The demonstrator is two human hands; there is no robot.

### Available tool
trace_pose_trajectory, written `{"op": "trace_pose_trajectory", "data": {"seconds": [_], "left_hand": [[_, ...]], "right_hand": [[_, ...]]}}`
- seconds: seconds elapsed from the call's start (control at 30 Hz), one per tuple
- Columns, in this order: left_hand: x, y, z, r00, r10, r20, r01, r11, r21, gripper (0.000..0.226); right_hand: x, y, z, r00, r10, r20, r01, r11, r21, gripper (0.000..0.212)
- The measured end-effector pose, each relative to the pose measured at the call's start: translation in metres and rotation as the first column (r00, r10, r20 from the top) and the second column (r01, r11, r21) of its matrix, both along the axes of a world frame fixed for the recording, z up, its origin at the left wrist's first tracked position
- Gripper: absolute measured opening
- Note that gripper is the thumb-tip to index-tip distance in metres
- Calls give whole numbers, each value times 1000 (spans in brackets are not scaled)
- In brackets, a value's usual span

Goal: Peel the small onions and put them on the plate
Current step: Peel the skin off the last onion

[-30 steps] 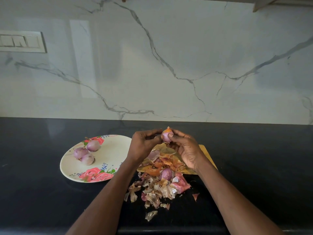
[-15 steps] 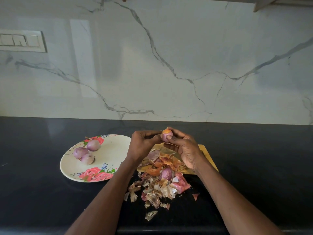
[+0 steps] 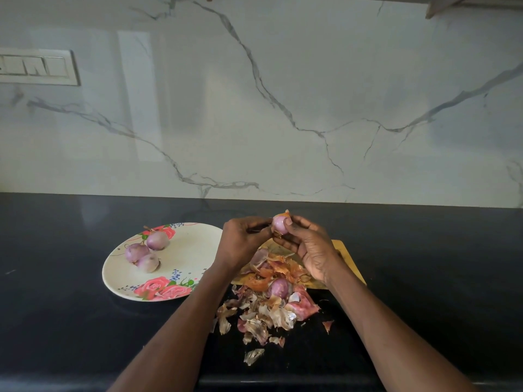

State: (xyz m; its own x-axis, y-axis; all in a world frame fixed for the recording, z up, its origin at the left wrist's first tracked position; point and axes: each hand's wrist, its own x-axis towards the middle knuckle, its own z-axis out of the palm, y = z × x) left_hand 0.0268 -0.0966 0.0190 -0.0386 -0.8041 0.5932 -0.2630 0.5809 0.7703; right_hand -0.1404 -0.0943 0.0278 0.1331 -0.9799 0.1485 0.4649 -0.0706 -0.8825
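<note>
Plate (image 3: 195, 250): 3 peeled onions (image 3: 145, 251). Peel pile (image 3: 266, 309): 1 onion. Left hand (image 3: 243, 241) and right hand (image 3: 308, 250) both pinching 1 half-peeled onion (image 3: 279, 224).

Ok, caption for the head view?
Both hands peel an onion above the skins; three onions on the plate.
</note>
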Motion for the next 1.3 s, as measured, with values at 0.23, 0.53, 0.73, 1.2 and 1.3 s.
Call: {"op": "trace_pose_trajectory", "data": {"seconds": [0.23, 0.53, 0.73, 1.2, 1.3], "left_hand": [[-3, 2, -4, 991, 118, 67, -106, 982, -158, 17], [-3, -1, -11, 961, 239, 138, -203, 951, -233, 17], [-5, 0, -11, 940, 277, 197, -219, 936, -274, 18], [-3, 1, 0, 987, 150, -60, -151, 989, -1, 11], [-3, 0, -1, 994, 81, -69, -80, 997, 14, 12]], "right_hand": [[4, -1, -3, 999, -39, -29, 39, 999, 13, 26], [8, 2, -5, 999, -23, -31, 23, 1000, 7, 27], [8, 1, -6, 999, -16, -34, 17, 1000, 2, 19], [4, -1, -2, 999, 36, 6, -36, 999, 2, 23], [3, -3, -2, 999, 39, 34, -39, 999, 0, 27]]}}
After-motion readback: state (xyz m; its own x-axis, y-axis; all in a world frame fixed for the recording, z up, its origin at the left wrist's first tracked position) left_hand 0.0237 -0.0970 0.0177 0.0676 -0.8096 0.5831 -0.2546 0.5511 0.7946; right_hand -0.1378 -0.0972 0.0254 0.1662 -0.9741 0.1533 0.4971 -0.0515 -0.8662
